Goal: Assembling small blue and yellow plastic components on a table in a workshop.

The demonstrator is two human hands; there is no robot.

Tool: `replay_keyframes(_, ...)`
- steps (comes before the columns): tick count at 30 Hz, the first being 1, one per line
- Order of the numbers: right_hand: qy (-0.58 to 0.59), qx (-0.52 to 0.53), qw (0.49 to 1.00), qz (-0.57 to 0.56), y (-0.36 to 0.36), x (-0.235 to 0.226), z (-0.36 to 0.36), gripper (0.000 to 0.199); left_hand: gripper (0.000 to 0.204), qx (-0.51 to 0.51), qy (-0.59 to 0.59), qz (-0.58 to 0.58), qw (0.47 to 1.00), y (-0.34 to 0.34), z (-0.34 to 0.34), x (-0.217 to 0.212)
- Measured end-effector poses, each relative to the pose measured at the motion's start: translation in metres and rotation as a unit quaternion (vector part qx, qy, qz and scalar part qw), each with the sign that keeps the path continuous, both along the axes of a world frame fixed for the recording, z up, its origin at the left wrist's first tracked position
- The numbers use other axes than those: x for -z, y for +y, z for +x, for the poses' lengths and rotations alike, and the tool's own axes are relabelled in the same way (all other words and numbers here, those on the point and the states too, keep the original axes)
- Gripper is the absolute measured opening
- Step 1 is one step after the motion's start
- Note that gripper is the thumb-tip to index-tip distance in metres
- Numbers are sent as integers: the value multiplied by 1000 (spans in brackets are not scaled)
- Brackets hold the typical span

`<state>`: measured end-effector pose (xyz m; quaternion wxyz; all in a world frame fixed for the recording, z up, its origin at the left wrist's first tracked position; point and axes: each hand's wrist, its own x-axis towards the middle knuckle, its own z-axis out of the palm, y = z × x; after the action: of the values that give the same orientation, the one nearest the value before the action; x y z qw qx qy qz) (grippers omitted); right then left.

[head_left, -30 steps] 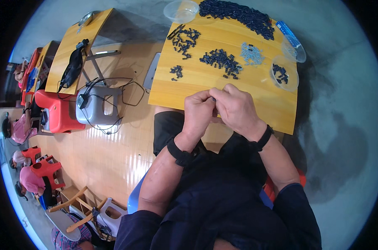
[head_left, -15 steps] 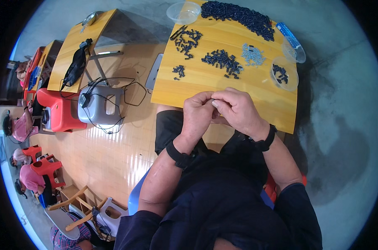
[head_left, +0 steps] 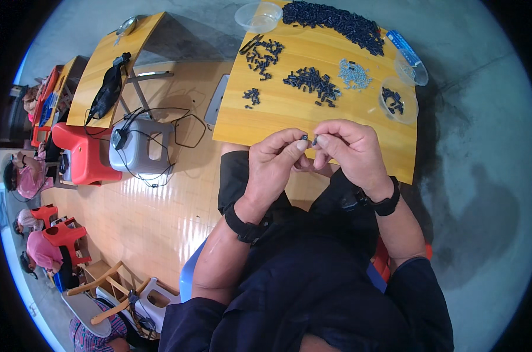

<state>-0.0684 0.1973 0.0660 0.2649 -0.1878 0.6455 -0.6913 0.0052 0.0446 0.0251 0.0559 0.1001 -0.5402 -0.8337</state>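
Note:
My left hand [head_left: 273, 161] pinches a small black cylindrical piece [head_left: 305, 137] between thumb and index finger. Facing it across a narrow gap, my right hand [head_left: 354, 154] pinches a tiny dark part [head_left: 315, 141], too small to make out its kind. Both hands are held over the near edge of the yellow wooden table [head_left: 242, 126]. Beyond them lies a middle pile of short black pieces [head_left: 313, 85], with a pile of small pale grey pieces [head_left: 354, 76] to its right. Smaller groups of black pieces [head_left: 252, 97] lie to the left.
A large heap of black pieces [head_left: 336, 24] covers the far edge. Clear plastic bowls stand at the far left [head_left: 258, 17] and right [head_left: 400, 101], near a blue box [head_left: 404, 48]. Black tweezers [head_left: 251, 44] lie left. Stools [head_left: 140, 149] with cables stand left, with other people beyond.
My fingertips were together and are now slightly apart, the right hand having moved right. The small pieces between the fingers now show.

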Motion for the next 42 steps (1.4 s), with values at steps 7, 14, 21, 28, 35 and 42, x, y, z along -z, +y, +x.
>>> replay_keyframes(7,53,-11,998,35,3,-11,4,11,12,-15,40,-41,998,-1,5,-6)
replay_keyframes(14,12,-42,999,11,0,-21,0,8,10,0,55,-67,996,-2,8,-8)
replay_keyframes(21,-36,-73,997,11,-1,-18,-5,9,11,19,59,-73,995,-5,9,-7)
replay_keyframes(28,-72,-89,993,14,-3,-20,-10,10,11,31,62,-62,996,-7,9,-6)
replay_keyframes(35,-82,-105,991,20,-3,-18,-13,10,11,27,57,-57,996,-7,9,-5)
replay_keyframes(42,-56,-198,973,105,-2,-27,-30,10,10,58,38,-88,994,-10,9,-6)
